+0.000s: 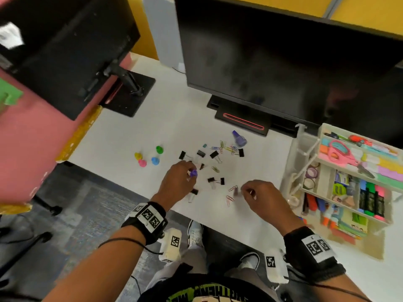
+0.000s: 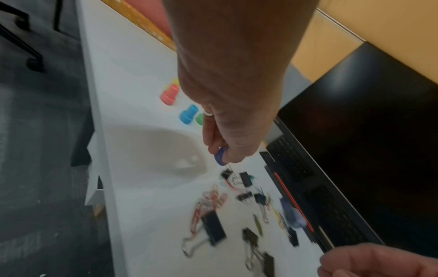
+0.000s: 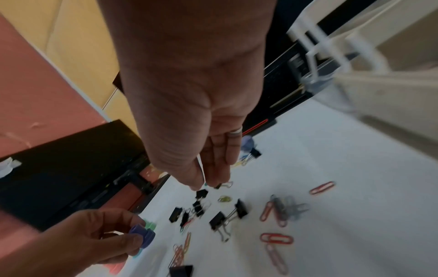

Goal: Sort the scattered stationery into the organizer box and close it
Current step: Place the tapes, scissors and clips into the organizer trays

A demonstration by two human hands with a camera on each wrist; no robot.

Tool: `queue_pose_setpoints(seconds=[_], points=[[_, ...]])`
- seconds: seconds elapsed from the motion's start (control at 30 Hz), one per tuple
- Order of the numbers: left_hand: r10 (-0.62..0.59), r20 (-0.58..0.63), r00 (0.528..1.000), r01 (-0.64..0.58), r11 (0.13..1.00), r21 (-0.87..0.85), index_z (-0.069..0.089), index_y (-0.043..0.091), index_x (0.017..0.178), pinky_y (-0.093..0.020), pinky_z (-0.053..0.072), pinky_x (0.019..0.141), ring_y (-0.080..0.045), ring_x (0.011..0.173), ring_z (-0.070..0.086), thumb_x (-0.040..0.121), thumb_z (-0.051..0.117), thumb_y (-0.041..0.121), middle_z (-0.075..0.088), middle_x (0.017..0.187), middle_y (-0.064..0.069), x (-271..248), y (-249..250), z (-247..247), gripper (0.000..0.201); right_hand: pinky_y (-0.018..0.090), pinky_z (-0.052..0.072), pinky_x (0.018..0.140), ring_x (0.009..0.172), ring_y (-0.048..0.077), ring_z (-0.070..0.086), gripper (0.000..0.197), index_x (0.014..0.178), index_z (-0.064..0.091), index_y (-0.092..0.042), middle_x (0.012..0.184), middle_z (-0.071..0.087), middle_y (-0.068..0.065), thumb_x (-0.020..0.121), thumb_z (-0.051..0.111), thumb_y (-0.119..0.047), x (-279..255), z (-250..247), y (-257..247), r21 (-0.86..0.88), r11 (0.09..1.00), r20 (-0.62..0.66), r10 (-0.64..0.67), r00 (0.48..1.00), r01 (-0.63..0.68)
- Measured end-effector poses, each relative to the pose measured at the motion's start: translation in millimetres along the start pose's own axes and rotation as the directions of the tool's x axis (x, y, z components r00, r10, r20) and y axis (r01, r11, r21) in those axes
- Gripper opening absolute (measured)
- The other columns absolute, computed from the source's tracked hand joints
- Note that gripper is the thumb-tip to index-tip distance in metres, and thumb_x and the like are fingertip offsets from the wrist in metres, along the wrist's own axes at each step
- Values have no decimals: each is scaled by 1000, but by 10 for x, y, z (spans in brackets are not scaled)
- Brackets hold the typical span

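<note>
My left hand hovers over the scattered clips and pinches a small purple peg, which the left wrist view shows at the fingertips. My right hand is low over the desk beside grey and red paper clips. Its thumb and fingers are drawn together around a thin white sliver; whether it holds anything is unclear. Black binder clips and coloured paper clips lie mid-desk. The organizer box stands open at the right, full of stationery.
Yellow, green, blue and pink pegs sit left of the clips. A larger purple piece lies by the monitor base. The monitor screen rises behind. The desk's front edge is just under my wrists.
</note>
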State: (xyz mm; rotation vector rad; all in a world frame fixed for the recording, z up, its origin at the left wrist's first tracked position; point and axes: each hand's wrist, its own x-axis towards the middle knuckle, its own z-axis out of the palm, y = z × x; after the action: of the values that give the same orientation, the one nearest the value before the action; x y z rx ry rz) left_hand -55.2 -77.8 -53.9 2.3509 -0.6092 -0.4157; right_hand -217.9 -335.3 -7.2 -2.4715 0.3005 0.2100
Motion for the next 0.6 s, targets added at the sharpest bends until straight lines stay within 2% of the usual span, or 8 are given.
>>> queue_pose_setpoints(seconds=[0.1,0.23,0.33,0.5,0.6], points=[[-86,-69,994,86,996,-3,69,20,100,-32,55,66,-10,75,64,87,70,17,66,93,6,-37,-307,-190,13,21,46,72,81,5,60,10,101,74,-26,94,67,-12,98,65,-24,346,213,-253,-14,998,78,-63,995,64],[-170,-130,977,174,985,18,66,22,93,-38,57,67,-14,72,63,86,68,17,63,88,4,-40,-672,-342,9,30,52,81,91,16,63,19,115,73,-18,108,67,-1,97,66,-19,781,466,-533,-23,995,146,-89,985,94],[-206,-137,969,214,976,50,67,18,94,-42,57,69,-20,74,63,86,68,15,64,89,-1,-23,-841,-393,9,28,49,84,95,18,63,27,124,69,-17,119,65,1,97,66,-17,1063,611,-682,-31,995,174,-86,981,93],[-237,-171,956,256,962,95,69,13,101,-44,56,74,-29,83,64,90,66,14,65,95,-7,7,-953,-424,12,34,54,87,100,20,64,28,119,66,-19,118,61,1,93,67,-10,1366,775,-868,-70,991,171,-101,980,114],[-235,-173,956,257,959,120,66,14,104,-43,56,74,-31,86,65,92,64,17,66,97,-6,33,-959,-430,13,39,54,79,93,23,61,16,106,62,-19,107,57,1,92,66,-12,1480,835,-953,-124,985,153,-102,983,121]])
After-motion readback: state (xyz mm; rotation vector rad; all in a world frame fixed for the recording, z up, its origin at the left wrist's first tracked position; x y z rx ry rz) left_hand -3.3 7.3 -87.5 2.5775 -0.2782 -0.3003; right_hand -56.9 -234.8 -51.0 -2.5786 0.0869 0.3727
